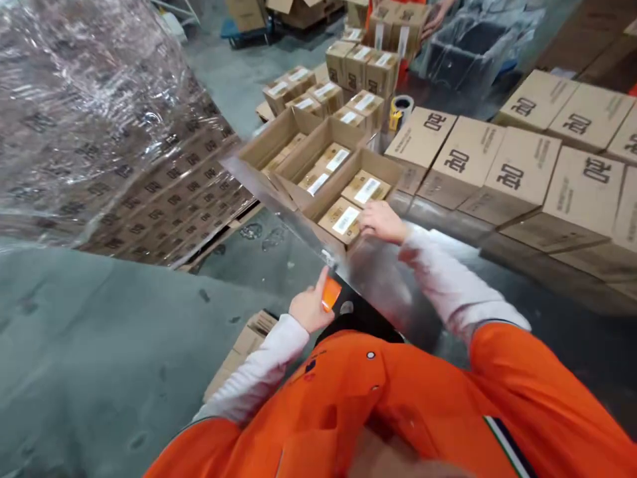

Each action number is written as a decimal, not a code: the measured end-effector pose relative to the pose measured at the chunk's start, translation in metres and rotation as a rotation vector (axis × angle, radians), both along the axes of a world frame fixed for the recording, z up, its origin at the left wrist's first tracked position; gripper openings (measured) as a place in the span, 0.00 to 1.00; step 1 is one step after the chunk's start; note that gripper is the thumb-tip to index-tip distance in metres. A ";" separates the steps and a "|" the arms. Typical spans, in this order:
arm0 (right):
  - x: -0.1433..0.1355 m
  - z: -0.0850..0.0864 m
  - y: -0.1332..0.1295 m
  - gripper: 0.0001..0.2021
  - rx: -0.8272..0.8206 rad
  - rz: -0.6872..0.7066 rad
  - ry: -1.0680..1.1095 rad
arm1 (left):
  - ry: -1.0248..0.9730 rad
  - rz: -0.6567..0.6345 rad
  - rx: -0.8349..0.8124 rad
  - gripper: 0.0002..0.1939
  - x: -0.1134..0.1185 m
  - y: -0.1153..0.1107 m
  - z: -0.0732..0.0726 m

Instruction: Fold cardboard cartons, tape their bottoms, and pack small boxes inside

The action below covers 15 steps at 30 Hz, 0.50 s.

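Observation:
My left hand (309, 308) is closed around an orange-handled tool (331, 293), held low beside the metal table's edge (343, 273). The tool's dark, pale-tipped front is blurred, so its exact kind is unclear. Across from it, my right hand (382, 222) has its fingers curled over the near right wall of the closest open carton (381, 164). Two small labelled boxes lie inside that carton, one near (340, 220) and one far (367, 188). Beyond stand a second open carton (343, 132) and a third (263, 149), both holding small boxes.
Closed printed cartons (466, 154) line the table's right side. Stacked labelled boxes (362, 66) and a tape roll (399, 111) stand farther back, near another person's hand (435, 18). A film-wrapped pallet load (149, 172) rises at left. Flattened cardboard (243, 348) lies below.

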State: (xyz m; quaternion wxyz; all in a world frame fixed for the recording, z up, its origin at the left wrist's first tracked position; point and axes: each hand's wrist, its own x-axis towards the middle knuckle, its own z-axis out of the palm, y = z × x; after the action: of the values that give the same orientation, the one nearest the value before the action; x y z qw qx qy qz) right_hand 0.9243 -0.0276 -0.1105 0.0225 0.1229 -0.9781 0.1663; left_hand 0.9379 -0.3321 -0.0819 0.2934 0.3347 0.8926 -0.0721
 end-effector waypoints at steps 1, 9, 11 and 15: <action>0.018 -0.001 -0.002 0.11 -0.012 -0.007 -0.050 | 0.015 -0.005 0.002 0.59 -0.011 -0.005 0.002; 0.088 0.059 0.042 0.41 -0.104 -0.854 0.048 | -0.161 -0.423 0.068 0.57 -0.051 0.035 -0.020; 0.061 0.059 0.059 0.45 -0.088 -1.057 -0.177 | -0.168 -0.471 0.072 0.56 -0.053 0.050 -0.027; 0.021 0.012 0.025 0.43 -0.285 -1.091 -0.245 | -0.174 -0.495 0.050 0.51 -0.061 0.055 -0.028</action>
State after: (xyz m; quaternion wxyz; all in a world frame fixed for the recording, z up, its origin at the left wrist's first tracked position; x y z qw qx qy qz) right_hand 0.9450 -0.0022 -0.0987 0.0077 -0.4235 -0.8634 0.2740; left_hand 0.8766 -0.2773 -0.1103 0.3340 0.5551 0.7564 -0.0908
